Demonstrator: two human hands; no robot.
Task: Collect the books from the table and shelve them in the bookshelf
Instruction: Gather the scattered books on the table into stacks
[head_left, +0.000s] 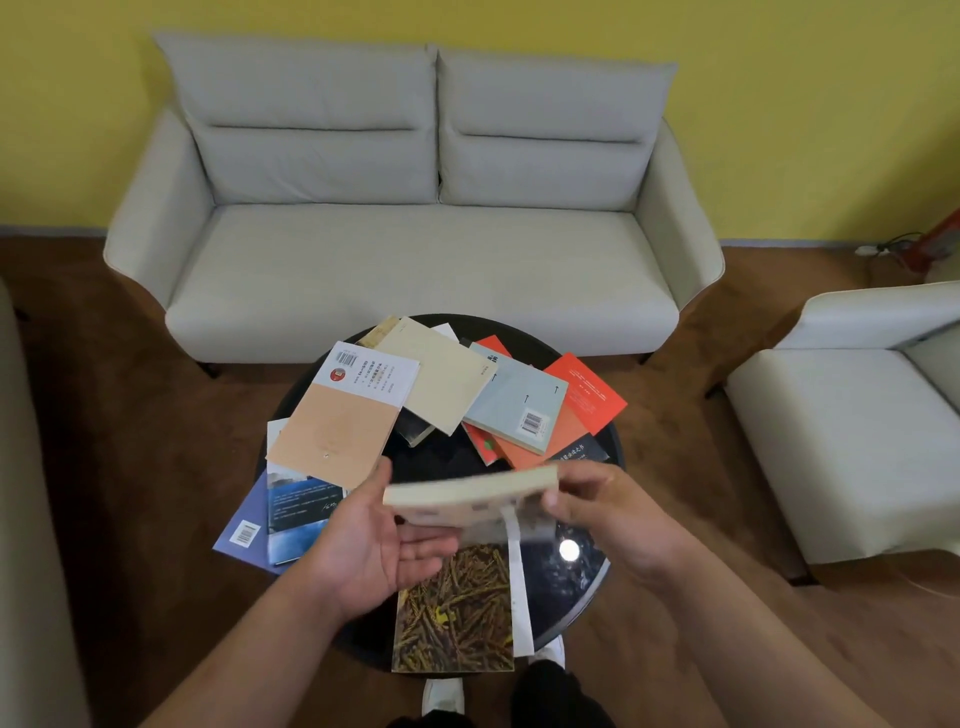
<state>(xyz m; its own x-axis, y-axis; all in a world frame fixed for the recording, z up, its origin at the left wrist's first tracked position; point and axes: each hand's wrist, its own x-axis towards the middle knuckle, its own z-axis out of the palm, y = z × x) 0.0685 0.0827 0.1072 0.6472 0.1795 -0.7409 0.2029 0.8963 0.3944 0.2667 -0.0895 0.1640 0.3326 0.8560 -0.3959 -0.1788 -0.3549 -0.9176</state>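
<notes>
Pale grey fabric sofa (415, 270) behind. In front, round glossy black table (582, 571), scattered with flat paperback books (337, 421), matte covers in peach, red and blue. Above its near edge, thick cream book (467, 496), blurred, held clear of table. Right hand (613, 514) pinching its right end; left hand (374, 540) palm up beneath, fingers relaxed, not clasping.

table (582, 577) centre: bare dark gap | left, far, right: overlapping books (447, 384) | near edge: straw-cover book (457, 613)

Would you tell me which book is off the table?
The cream book in the right hand, above the left hand; the rest lie on the table.
</notes>
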